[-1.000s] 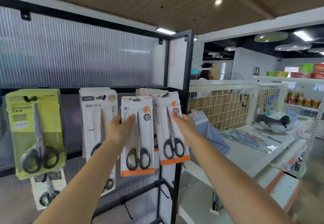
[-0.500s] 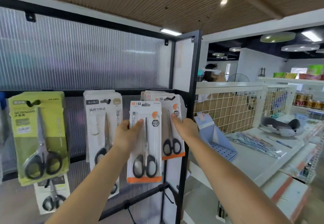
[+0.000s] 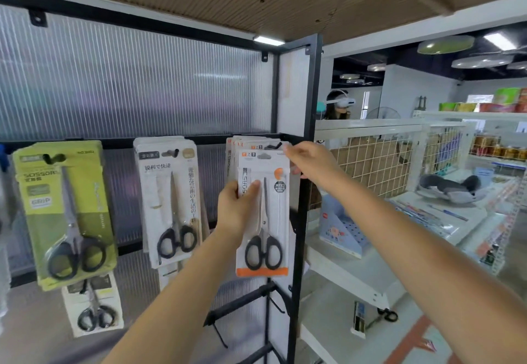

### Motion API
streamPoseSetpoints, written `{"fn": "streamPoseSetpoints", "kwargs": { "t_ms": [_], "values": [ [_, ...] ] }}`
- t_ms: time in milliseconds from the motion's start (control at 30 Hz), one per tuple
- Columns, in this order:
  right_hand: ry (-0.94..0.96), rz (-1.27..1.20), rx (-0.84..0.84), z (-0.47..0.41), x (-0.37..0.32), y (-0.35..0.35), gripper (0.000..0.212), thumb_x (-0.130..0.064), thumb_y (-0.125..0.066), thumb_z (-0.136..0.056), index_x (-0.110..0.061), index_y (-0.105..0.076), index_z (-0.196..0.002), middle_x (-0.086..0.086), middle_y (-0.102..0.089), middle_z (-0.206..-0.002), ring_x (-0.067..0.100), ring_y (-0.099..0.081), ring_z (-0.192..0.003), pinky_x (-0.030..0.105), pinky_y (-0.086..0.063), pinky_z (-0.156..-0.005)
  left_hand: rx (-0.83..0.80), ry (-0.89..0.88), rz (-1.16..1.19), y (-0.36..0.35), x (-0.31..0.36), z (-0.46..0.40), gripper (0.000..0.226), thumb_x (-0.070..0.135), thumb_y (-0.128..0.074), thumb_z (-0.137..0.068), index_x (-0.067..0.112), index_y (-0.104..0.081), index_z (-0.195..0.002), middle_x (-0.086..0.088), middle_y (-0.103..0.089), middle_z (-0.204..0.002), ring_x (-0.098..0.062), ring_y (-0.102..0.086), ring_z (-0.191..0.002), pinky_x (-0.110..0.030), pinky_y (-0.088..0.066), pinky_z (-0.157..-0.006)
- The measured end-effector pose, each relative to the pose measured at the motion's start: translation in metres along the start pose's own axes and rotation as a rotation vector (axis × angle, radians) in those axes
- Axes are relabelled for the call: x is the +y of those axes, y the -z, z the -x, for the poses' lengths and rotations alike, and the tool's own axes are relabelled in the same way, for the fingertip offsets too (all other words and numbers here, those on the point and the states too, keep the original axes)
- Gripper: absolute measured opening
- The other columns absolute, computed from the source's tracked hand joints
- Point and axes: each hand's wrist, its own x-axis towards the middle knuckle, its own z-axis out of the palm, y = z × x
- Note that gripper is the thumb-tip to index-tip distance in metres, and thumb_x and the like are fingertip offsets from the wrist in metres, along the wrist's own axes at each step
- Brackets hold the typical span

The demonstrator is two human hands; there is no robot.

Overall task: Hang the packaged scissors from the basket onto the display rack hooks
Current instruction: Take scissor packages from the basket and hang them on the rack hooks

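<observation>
Here the left hand (image 3: 236, 209) grips the orange-edged scissors pack (image 3: 263, 215) upright, just below the hook (image 3: 274, 145); the right hand (image 3: 309, 161) pinches its top right corner.

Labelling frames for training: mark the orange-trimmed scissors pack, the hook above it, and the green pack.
orange-trimmed scissors pack (image 3: 269, 215), head view, card centre.
hook (image 3: 274, 145), head view, black tip.
green pack (image 3: 61, 209), head view, card middle.

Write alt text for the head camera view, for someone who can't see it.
A person's left hand holds an orange-trimmed white card of black-handled scissors up to a black wire hook on a black-framed display rack, while the right hand steadies the matching packs already hanging. Green and white scissor packs hang further left.
</observation>
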Motion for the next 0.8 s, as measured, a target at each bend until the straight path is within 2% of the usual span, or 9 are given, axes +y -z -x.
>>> {"fn": "streamPoseSetpoints", "kwargs": {
  "t_ms": [67, 133, 200, 267, 400, 500, 567, 700, 800],
  "values": [
    [0.015, 0.061, 0.001, -0.001, 0.0, 0.003, 0.027, -0.034, -0.055, -0.094, -0.011, -0.064, -0.102, 0.003, -0.066, -0.098, 0.013, -0.063, -0.086, 0.028, -0.053, -0.074, -0.024, -0.022, -0.016, -0.009, -0.002, 0.001, 0.012, 0.02, -0.059, -0.092, 0.015, -0.056, -0.081, 0.002, -0.061, -0.077, -0.013, -0.057, -0.073, -0.02, -0.046, -0.06],
    [0.026, 0.09, 0.033, -0.002, 0.002, 0.004, 0.023, -0.028, -0.057, -0.093, -0.007, -0.065, -0.097, 0.011, -0.068, -0.098, 0.023, -0.064, -0.091, 0.043, -0.053, -0.084, -0.04, -0.052, -0.017, -0.013, -0.004, 0.002, 0.015, 0.02, -0.06, -0.091, 0.017, -0.054, -0.078, 0.002, -0.061, -0.077, -0.014, -0.058, -0.074, -0.024, -0.047, -0.065],
    [0.035, 0.088, 0.042, -0.003, 0.001, 0.008, 0.02, -0.026, -0.058, -0.093, -0.007, -0.065, -0.093, 0.013, -0.068, -0.096, 0.023, -0.063, -0.09, 0.047, -0.051, -0.086, -0.06, -0.052, -0.008, -0.014, -0.006, 0.002, 0.02, 0.022, -0.063, -0.09, 0.015, -0.051, -0.075, -0.001, -0.058, -0.075, -0.016, -0.055, -0.072, -0.033, -0.047, -0.069],
    [0.047, 0.052, 0.055, -0.006, -0.001, 0.013, 0.02, -0.024, -0.059, -0.092, -0.006, -0.065, -0.095, 0.011, -0.068, -0.095, 0.019, -0.061, -0.087, 0.044, -0.052, -0.087, -0.11, 0.002, -0.011, -0.01, -0.01, 0.002, 0.026, 0.023, -0.065, -0.088, 0.013, -0.046, -0.074, -0.002, -0.052, -0.07, -0.015, -0.051, -0.064, -0.032, -0.046, -0.062],
    [0.057, 0.037, 0.09, -0.018, -0.004, 0.021, 0.025, -0.025, -0.06, -0.092, -0.002, -0.067, -0.098, -0.002, -0.061, -0.08, 0.013, -0.057, -0.081, 0.035, -0.05, -0.079, -0.356, 0.208, -0.037, 0.0, -0.022, 0.006, 0.021, 0.014, -0.067, -0.086, 0.007, -0.048, -0.081, -0.007, -0.065, -0.075, -0.012, -0.066, -0.06, -0.025, -0.055, -0.055],
    [0.06, 0.07, 0.095, -0.028, -0.003, 0.018, 0.027, -0.027, -0.06, -0.092, -0.002, -0.067, -0.098, -0.003, -0.06, -0.078, 0.005, -0.053, -0.071, 0.018, -0.043, -0.065, -0.375, 0.205, -0.091, 0.003, -0.033, 0.004, 0.022, 0.014, -0.068, -0.084, 0.009, -0.048, -0.077, -0.007, -0.066, -0.075, -0.014, -0.068, -0.065, -0.021, -0.055, -0.057],
    [0.048, 0.074, 0.1, -0.033, -0.001, 0.013, 0.027, -0.026, -0.06, -0.092, -0.001, -0.067, -0.098, 0.003, -0.062, -0.084, 0.008, -0.054, -0.073, 0.015, -0.04, -0.063, -0.361, 0.199, -0.087, 0.003, -0.036, 0.0, 0.022, 0.013, -0.068, -0.085, 0.009, -0.048, -0.076, -0.005, -0.065, -0.071, -0.013, -0.067, -0.063, -0.022, -0.056, -0.058],
    [-0.052, -0.054, 0.136, -0.041, 0.006, 0.004, 0.029, -0.024, -0.062, -0.09, 0.003, -0.066, -0.1, 0.013, -0.065, -0.095, 0.022, -0.06, -0.088, 0.044, -0.052, -0.087, -0.319, 0.157, -0.169, 0.001, -0.041, -0.009, 0.027, 0.014, -0.068, -0.085, 0.009, -0.045, -0.072, -0.004, -0.055, -0.065, -0.015, -0.059, -0.06, -0.026, -0.055, -0.057],
    [-0.098, -0.079, 0.135, -0.046, 0.011, 0.002, 0.026, -0.024, -0.063, -0.09, -0.001, -0.067, -0.1, 0.002, -0.061, -0.09, 0.015, -0.057, -0.09, 0.046, -0.05, -0.093, -0.3, 0.137, -0.21, 0.0, -0.045, -0.014, 0.023, 0.017, -0.068, -0.085, 0.006, -0.049, -0.08, -0.011, -0.054, -0.074, -0.018, -0.06, -0.064, -0.021, -0.05, -0.05]
  ]
}}
